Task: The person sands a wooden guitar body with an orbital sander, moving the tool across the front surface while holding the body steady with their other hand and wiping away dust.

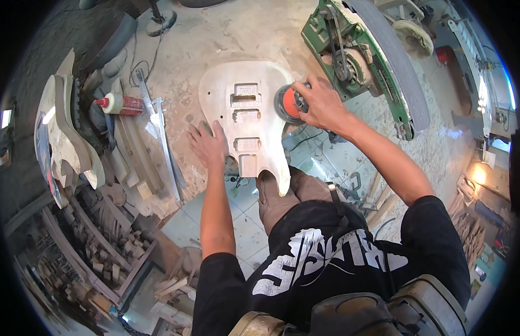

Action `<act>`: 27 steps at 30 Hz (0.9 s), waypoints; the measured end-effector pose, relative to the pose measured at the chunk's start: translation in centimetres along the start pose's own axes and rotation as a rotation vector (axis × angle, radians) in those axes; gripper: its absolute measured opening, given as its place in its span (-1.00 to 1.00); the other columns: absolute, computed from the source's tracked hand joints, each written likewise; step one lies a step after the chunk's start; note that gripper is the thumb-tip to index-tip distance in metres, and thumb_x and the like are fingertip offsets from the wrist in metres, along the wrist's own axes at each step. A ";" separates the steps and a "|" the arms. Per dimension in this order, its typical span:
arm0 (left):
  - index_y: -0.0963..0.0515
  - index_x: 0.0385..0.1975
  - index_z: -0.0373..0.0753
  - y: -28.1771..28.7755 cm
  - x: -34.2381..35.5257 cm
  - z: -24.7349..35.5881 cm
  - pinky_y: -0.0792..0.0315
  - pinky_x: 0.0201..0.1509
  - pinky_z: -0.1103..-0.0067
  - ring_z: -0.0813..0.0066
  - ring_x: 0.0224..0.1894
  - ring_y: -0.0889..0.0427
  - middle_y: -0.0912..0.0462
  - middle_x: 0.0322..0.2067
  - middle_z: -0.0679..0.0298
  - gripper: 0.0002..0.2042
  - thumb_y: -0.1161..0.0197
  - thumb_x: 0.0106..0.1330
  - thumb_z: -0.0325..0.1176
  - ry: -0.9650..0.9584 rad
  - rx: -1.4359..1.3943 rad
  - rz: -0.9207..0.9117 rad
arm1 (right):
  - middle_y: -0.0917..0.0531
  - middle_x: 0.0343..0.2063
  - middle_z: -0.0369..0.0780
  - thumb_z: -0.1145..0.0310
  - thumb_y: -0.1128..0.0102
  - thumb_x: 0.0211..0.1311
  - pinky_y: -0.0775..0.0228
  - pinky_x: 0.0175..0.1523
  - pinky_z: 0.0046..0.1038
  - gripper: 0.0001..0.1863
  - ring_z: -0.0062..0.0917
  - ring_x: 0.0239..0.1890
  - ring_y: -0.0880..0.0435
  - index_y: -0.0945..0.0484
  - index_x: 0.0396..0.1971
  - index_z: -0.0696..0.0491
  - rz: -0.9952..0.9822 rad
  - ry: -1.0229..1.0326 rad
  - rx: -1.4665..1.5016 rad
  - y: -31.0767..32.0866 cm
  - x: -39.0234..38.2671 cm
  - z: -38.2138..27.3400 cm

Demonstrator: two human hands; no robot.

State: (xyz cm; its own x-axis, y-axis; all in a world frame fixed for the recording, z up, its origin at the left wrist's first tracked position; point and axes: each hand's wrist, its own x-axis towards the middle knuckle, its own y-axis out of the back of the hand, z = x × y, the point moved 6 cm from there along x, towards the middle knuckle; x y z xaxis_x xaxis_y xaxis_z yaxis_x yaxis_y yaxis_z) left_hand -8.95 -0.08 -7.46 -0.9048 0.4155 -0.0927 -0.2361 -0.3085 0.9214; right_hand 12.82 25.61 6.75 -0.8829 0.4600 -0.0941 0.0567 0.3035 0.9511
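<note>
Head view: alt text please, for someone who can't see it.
A person's right hand holds an orange-and-black sander at the right edge of a pale wooden guitar body, while the open left hand lies by its left edge. Around them on a dusty work surface are a red-capped bottle and a green belt-driven machine.

The guitar body [246, 130] at the table's [179, 75] near edge is pale bare wood, matt and smooth-looking; the sander [290, 103] is orange and black plastic. Toward the left edge, the bottle [123, 105] is plastic, the caliper [167, 144] shiny metal. By the right edge, the machine [349, 61] is green-painted metal. The table looks matt, dusty.
</note>
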 end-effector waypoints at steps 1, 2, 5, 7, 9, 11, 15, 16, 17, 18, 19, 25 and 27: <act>-0.45 0.41 -0.32 0.0 0.0 -0.2 0.01 0.65 0.03 -0.26 0.60 -0.09 -0.22 0.54 -0.22 -0.30 0.02 0.56 0.19 0.001 0.002 -0.001 | -0.49 -0.03 0.01 0.37 -0.50 0.02 -0.56 -0.02 0.05 -0.35 0.06 0.00 -0.67 -0.48 0.18 -0.10 0.028 0.036 0.024 -0.2 -0.5 -0.3; -0.45 0.42 -0.31 0.0 0.0 -0.5 0.01 0.65 0.03 -0.26 0.60 -0.09 -0.22 0.54 -0.22 -0.30 0.01 0.56 0.18 -0.006 0.012 0.004 | -0.49 -0.03 0.01 0.37 -0.50 0.01 -0.57 -0.04 0.06 -0.35 0.06 -0.02 -0.67 -0.48 0.17 -0.10 0.056 0.072 0.049 -0.3 -0.9 -0.6; -0.45 0.42 -0.29 -0.2 0.2 -0.7 0.03 0.65 -0.01 -0.24 0.62 -0.07 -0.21 0.55 -0.20 -0.29 0.02 0.55 0.20 -0.004 0.001 0.008 | -0.49 0.10 0.01 0.28 -0.54 0.05 -0.60 0.03 0.00 -0.32 0.05 0.09 -0.64 -0.47 0.22 -0.06 -0.003 -0.034 0.039 -0.8 -2.2 1.1; -0.45 0.43 -0.28 -0.4 0.2 -0.7 0.06 0.65 -0.05 -0.22 0.63 -0.03 -0.20 0.56 -0.18 -0.28 0.04 0.55 0.22 0.003 -0.015 0.004 | -0.48 0.03 0.01 0.33 -0.52 0.03 -0.58 -0.05 0.04 -0.34 0.04 0.02 -0.66 -0.48 0.19 -0.08 0.052 -0.025 0.053 -0.4 -2.2 1.2; -0.46 0.43 -0.29 -0.4 0.2 -0.5 0.06 0.66 -0.05 -0.22 0.63 -0.03 -0.18 0.57 -0.18 -0.28 0.04 0.55 0.22 0.009 0.000 -0.004 | -0.48 -0.04 0.01 0.37 -0.50 0.01 -0.56 -0.14 0.08 -0.36 0.04 -0.06 -0.69 -0.49 0.16 -0.10 0.108 -0.018 0.068 0.0 -1.8 1.2; -0.45 0.43 -0.30 -0.5 0.1 -0.1 0.06 0.66 -0.05 -0.22 0.64 -0.03 -0.17 0.57 -0.18 -0.27 0.04 0.55 0.22 0.003 -0.010 -0.016 | -0.48 -0.03 0.00 0.38 -0.49 0.02 -0.57 -0.14 0.06 -0.37 0.06 -0.06 -0.68 -0.49 0.16 -0.10 0.060 0.018 0.055 -0.3 -0.7 0.5; -0.44 0.43 -0.32 0.0 0.0 -0.7 0.06 0.66 -0.05 -0.21 0.64 -0.02 -0.15 0.58 -0.17 -0.27 0.05 0.55 0.22 0.005 -0.012 -0.026 | -0.48 -0.03 -0.01 0.38 -0.48 0.02 -0.57 -0.13 0.05 -0.38 0.05 -0.05 -0.67 -0.49 0.15 -0.10 0.013 0.061 0.027 -0.3 -0.8 -1.3; -0.44 0.43 -0.32 0.0 0.0 -0.5 0.06 0.66 -0.05 -0.21 0.64 -0.02 -0.15 0.58 -0.17 -0.27 0.05 0.55 0.22 0.008 -0.014 -0.028 | -0.48 -0.03 -0.01 0.38 -0.48 0.03 -0.57 -0.12 0.05 -0.38 0.05 -0.04 -0.67 -0.49 0.15 -0.10 0.035 0.056 0.035 -0.5 -1.5 -0.7; -0.43 0.43 -0.32 -0.1 0.1 -0.3 0.06 0.66 -0.05 -0.21 0.64 -0.02 -0.16 0.58 -0.17 -0.26 0.05 0.55 0.22 0.005 -0.010 -0.027 | -0.48 -0.03 -0.01 0.37 -0.48 0.03 -0.57 -0.11 0.04 -0.39 0.04 -0.03 -0.67 -0.50 0.15 -0.10 0.058 0.052 0.044 -0.7 -2.1 -0.1; -0.43 0.44 -0.32 -0.1 0.1 -0.3 0.06 0.66 -0.05 -0.22 0.64 -0.02 -0.16 0.58 -0.17 -0.26 0.05 0.55 0.22 0.003 -0.003 -0.026 | -0.48 -0.03 -0.01 0.37 -0.48 0.03 -0.57 -0.11 0.04 -0.39 0.04 -0.03 -0.67 -0.50 0.15 -0.10 0.055 0.054 0.044 -0.6 -2.4 0.0; -0.43 0.44 -0.32 -0.2 0.1 -0.4 0.06 0.66 -0.05 -0.22 0.64 -0.02 -0.16 0.58 -0.17 -0.26 0.05 0.55 0.22 0.006 -0.004 -0.027 | -0.48 -0.03 0.00 0.37 -0.48 0.03 -0.56 -0.09 0.05 -0.39 0.04 -0.01 -0.66 -0.50 0.15 -0.10 0.047 0.021 0.037 -0.4 -2.7 0.3; -0.45 0.43 -0.27 -0.2 0.1 -0.2 0.03 0.66 0.03 -0.24 0.61 -0.09 -0.22 0.55 -0.20 -0.29 0.03 0.56 0.21 0.004 0.029 -0.009 | -0.47 0.02 0.02 0.39 -0.50 0.02 -0.56 -0.05 0.09 -0.36 0.08 0.03 -0.65 -0.49 0.17 -0.11 0.008 0.017 0.062 0.2 -1.2 -1.5; -0.46 0.43 -0.28 -0.2 0.0 -0.3 0.03 0.65 0.03 -0.24 0.61 -0.08 -0.22 0.54 -0.20 -0.30 0.03 0.56 0.20 -0.003 0.017 -0.004 | -0.47 0.02 0.02 0.38 -0.51 0.02 -0.55 -0.04 0.10 -0.35 0.09 0.04 -0.65 -0.48 0.18 -0.11 -0.014 0.022 0.057 -0.1 -1.4 -2.0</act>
State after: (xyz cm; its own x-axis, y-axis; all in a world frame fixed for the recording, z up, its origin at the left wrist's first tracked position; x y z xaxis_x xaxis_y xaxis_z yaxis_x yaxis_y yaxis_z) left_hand -9.04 -0.24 -7.73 -0.9029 0.4192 -0.0956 -0.2338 -0.2920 0.9274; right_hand 13.12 23.30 7.35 -0.8939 0.4369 -0.0999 0.0703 0.3568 0.9315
